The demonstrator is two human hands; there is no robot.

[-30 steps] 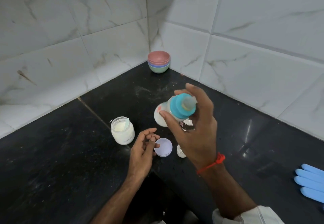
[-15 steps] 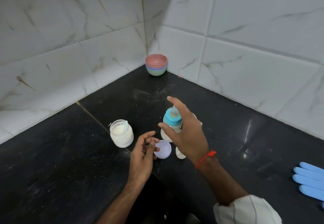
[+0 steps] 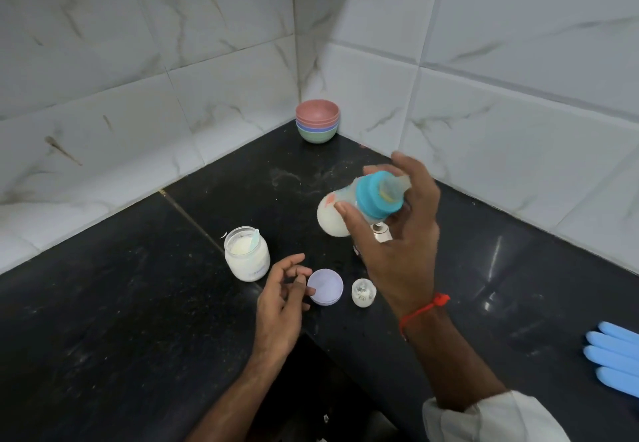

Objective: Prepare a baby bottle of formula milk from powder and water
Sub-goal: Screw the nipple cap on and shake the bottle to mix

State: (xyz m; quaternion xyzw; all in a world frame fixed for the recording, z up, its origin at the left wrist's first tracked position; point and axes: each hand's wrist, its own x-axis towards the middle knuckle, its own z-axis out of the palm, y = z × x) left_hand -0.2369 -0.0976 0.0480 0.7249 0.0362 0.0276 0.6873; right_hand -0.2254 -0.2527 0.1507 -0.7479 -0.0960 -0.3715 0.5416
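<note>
- Right hand (image 3: 397, 251) raised above the black tabletop (image 3: 138, 303), fingers (image 3: 413, 178) wrapped round the bottle (image 3: 349, 210), thumb on its near side.
- Bottle tilted nearly flat, teal collar and teat toward the camera, base pointing away to the left. White milk fills the rounded base.
- Red thread on the right wrist; white sleeve (image 3: 491, 417) at the bottom edge.
- Left hand (image 3: 280, 306) low over the tabletop, fingers loosely curled and holding nothing, tips just at the rim of the lilac lid (image 3: 326, 284). Cannot tell whether they touch it.
- Lid lies flat on the tabletop, between the jar (image 3: 246, 255) and a small clear cap (image 3: 363, 293).
- Jar stands upright and open, left of the lid, white powder inside, pale scoop (image 3: 255, 237) leaning at its rim.
- Stack of bowls (image 3: 317, 126) in the far corner against the tiled wall, pink on top, green at the bottom.
- Blue glove (image 3: 612, 355) at the right edge, well apart from everything else.
- Faint powder smear on the tabletop beyond the bottle.
</note>
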